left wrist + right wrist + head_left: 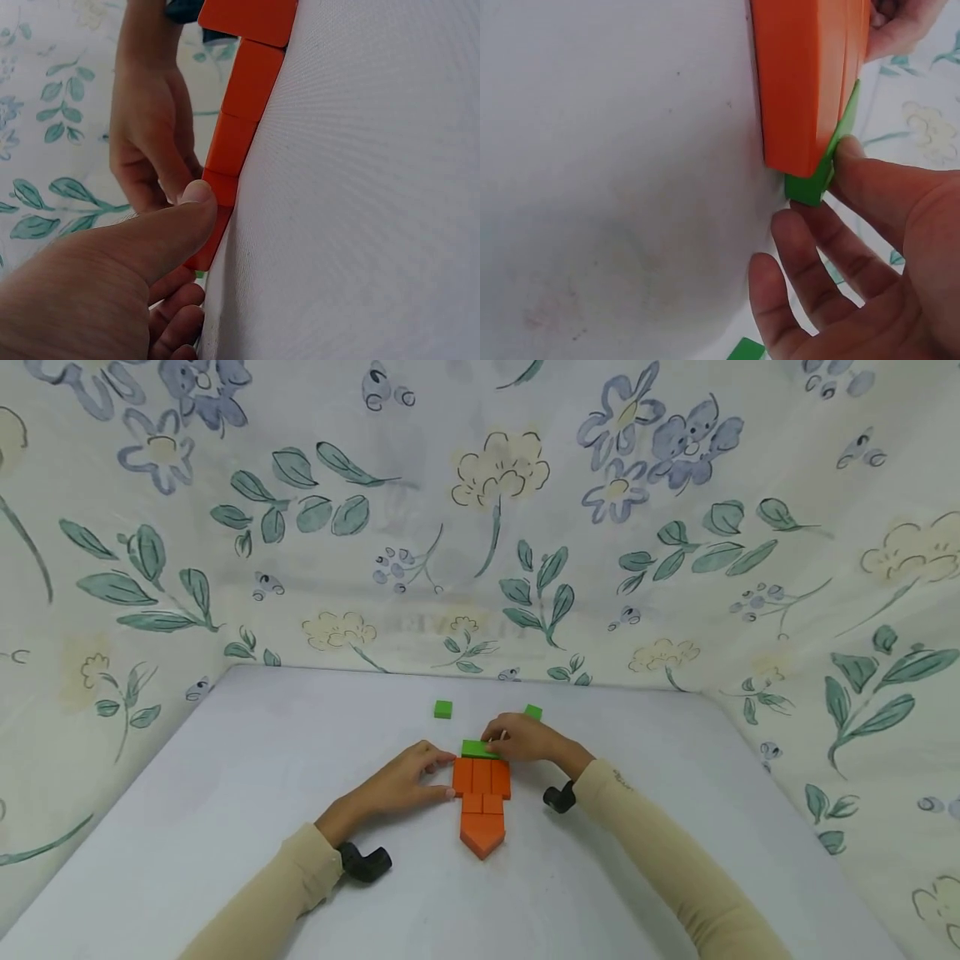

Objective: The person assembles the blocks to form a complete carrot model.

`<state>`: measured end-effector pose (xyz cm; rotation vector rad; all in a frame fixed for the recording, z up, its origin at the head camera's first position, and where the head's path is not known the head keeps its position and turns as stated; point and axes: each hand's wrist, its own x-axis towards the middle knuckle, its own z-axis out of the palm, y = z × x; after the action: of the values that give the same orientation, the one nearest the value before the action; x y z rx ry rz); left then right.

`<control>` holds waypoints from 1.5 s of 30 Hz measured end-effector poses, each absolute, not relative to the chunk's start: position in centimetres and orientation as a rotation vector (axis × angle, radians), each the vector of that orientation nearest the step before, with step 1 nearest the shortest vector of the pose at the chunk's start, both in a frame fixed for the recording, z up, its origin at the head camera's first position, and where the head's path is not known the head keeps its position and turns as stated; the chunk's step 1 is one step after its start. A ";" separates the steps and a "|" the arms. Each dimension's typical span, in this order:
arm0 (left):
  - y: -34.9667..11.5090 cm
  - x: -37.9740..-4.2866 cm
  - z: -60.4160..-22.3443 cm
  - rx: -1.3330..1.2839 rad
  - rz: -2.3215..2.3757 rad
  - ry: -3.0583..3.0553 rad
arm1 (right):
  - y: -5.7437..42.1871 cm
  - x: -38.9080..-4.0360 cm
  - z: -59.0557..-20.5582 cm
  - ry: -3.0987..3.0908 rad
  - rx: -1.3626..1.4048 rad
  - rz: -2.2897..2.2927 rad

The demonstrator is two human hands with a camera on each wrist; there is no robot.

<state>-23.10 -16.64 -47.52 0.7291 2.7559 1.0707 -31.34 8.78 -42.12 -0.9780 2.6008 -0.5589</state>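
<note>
In the head view, orange blocks form a flat pattern: a row side by side, smaller blocks below, then a pointed block toward the person. My left hand touches the row's left side with thumb and index fingertips spread apart. Its thumb lies against an orange block in the left wrist view. With thumb and fingers, my right hand pinches a green block at the row's far edge. The right wrist view shows this green block tilted against the orange blocks.
Two more green blocks lie farther back on the white table: one at left, the other just behind the right hand. Floral fabric surrounds the table at the back and sides. Each wrist wears a black camera.
</note>
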 end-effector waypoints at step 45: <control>-16.4 -23.4 -47.3 0.758 1.066 2.769 | 14.9 -34.7 -42.2 2.904 -0.476 -0.719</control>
<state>-23.38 -16.43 -47.26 0.7581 2.7688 1.0663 -34.71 14.92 -42.15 -0.4764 2.9039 -0.7185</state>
